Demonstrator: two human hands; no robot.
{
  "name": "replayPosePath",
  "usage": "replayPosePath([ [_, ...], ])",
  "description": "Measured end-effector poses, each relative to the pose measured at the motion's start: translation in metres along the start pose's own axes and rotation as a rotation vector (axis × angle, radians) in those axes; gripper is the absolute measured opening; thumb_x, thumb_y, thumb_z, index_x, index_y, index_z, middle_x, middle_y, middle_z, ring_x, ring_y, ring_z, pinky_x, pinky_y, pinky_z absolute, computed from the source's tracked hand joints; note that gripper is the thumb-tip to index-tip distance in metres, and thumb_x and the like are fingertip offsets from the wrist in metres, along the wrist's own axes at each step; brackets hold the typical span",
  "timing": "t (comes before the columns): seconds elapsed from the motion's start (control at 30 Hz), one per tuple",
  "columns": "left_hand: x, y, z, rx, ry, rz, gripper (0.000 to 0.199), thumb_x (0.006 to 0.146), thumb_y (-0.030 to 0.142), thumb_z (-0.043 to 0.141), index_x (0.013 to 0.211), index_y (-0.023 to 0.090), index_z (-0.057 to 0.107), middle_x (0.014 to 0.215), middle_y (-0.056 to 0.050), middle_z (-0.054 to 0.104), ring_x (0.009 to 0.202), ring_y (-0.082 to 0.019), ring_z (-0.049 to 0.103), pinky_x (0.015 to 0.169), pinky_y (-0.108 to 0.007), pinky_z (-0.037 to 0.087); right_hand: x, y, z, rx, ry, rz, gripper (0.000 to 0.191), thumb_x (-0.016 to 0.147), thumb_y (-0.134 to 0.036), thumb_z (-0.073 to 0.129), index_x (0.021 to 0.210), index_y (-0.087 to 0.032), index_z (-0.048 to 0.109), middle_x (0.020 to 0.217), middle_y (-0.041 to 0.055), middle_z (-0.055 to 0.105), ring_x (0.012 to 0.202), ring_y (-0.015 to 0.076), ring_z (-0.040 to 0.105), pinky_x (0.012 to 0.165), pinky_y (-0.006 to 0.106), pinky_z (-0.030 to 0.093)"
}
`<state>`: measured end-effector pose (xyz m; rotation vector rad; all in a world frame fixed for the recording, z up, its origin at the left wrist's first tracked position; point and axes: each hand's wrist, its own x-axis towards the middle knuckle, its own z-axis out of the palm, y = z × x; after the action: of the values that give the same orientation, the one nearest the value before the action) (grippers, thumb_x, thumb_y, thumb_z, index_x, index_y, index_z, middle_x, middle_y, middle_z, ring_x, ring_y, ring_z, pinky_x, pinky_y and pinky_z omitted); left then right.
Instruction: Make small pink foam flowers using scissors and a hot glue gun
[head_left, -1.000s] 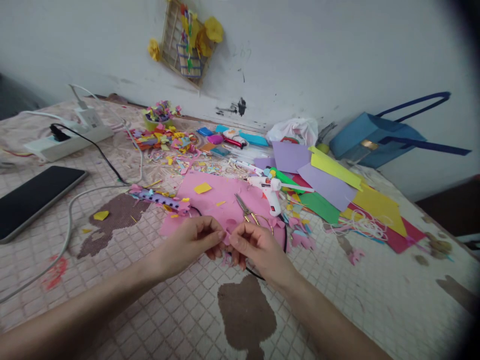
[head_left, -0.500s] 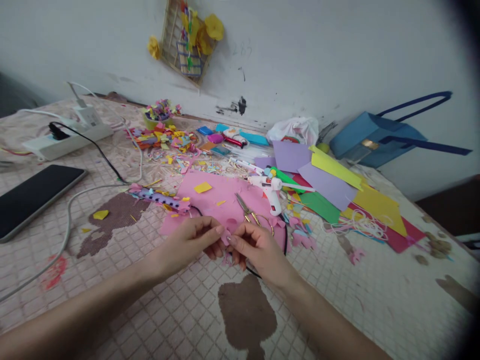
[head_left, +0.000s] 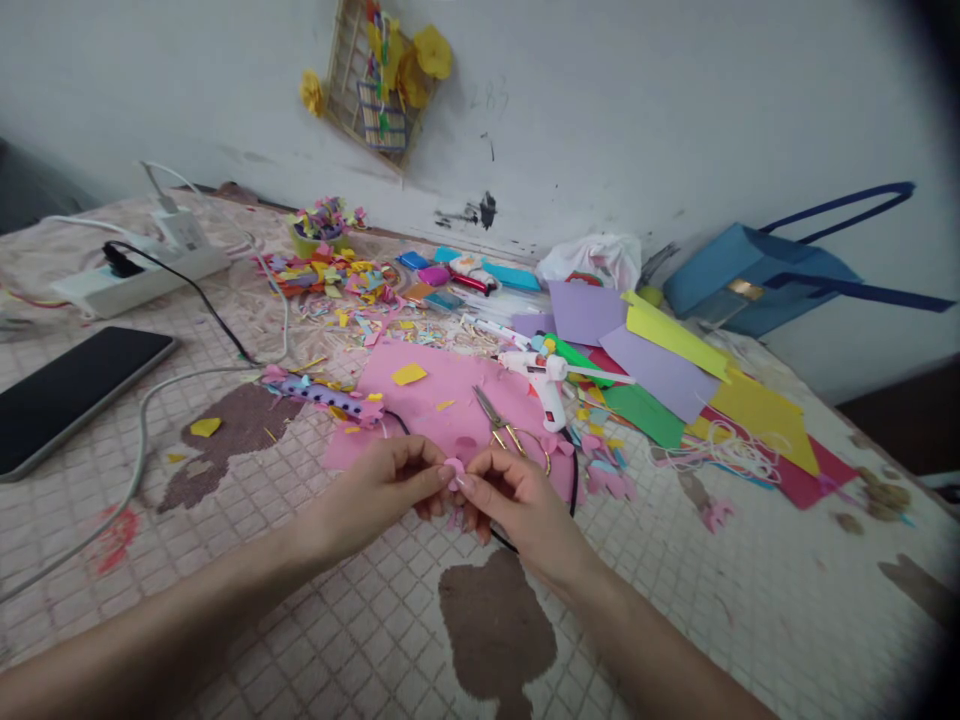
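As both hands (head_left: 386, 482) pinch, pink piece (head_left: 454, 467) between

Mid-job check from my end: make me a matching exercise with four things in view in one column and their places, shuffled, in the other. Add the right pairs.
Things
1. Small pink cut-out piece
2. Metal scissors with gold-coloured handles
3. Flat black rectangular phone
4. Boxy blue bag with dark blue straps

Places
A. By the pale wall, on the right side of the picture
B. At the picture's left edge
C. Between the fingertips of the left hand and right hand
D. On the flat pink sheet

Pairs: 1-C, 2-D, 3-B, 4-A
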<state>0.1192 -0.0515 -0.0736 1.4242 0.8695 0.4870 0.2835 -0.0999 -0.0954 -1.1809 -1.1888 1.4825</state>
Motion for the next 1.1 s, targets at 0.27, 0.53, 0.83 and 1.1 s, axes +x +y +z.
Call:
replayPosePath([
  [0.27, -0.0011, -0.0013, -0.0007, 0.074, 0.003, 0.042, 0.022, 0.083, 0.033, 0.051, 0.070, 0.015, 0.055, 0.059, 0.003, 0.055, 0.053, -0.010, 0.050, 0.050, -0.022, 0.039, -0.0004, -0.0058, -0.0001, -0.068, -0.008, 0.008, 0.023, 0.081, -0.036, 0.060, 0.070, -0.016, 0.055, 0.052, -0.0048, 0.054, 0.043, 0.0065, 0.049, 0.040, 0.017, 0.041],
  [0.53, -0.0015, -0.0025, 0.0000, 0.083, -0.004, 0.043, 0.022, 0.084, 0.032, 0.048, 0.071, 0.015, 0.053, 0.058, 0.004, 0.051, 0.053, -0.010, 0.048, 0.049, -0.021, 0.038, -0.0012, -0.0026, 0.0002, -0.043, -0.047, 0.018, 0.022, 0.080, -0.036, 0.061, 0.072, -0.016, 0.054, 0.054, -0.0047, 0.054, 0.044, 0.0064, 0.049, 0.041, 0.016, 0.041],
  [0.83, -0.0032, 0.0006, 0.0007, 0.041, 0.016, -0.024, 0.025, 0.084, 0.032, 0.047, 0.066, 0.017, 0.052, 0.058, 0.002, 0.058, 0.055, -0.011, 0.053, 0.051, -0.022, 0.040, -0.0001, -0.0019, 0.0007, 0.028, 0.003, 0.041, 0.020, 0.079, -0.034, 0.061, 0.071, -0.017, 0.054, 0.052, -0.0053, 0.052, 0.043, 0.0066, 0.046, 0.039, 0.017, 0.038],
  [1.1, -0.0027, 0.0005, 0.0006, -0.061, -0.018, -0.003, 0.017, 0.080, 0.030, 0.057, 0.075, 0.014, 0.056, 0.066, 0.002, 0.059, 0.059, -0.010, 0.053, 0.054, -0.021, 0.041, 0.0001, 0.0035, 0.0061, 0.107, 0.066, 0.022, 0.020, 0.079, -0.033, 0.062, 0.070, -0.017, 0.053, 0.055, -0.0041, 0.053, 0.044, 0.0070, 0.046, 0.039, 0.017, 0.038],
])
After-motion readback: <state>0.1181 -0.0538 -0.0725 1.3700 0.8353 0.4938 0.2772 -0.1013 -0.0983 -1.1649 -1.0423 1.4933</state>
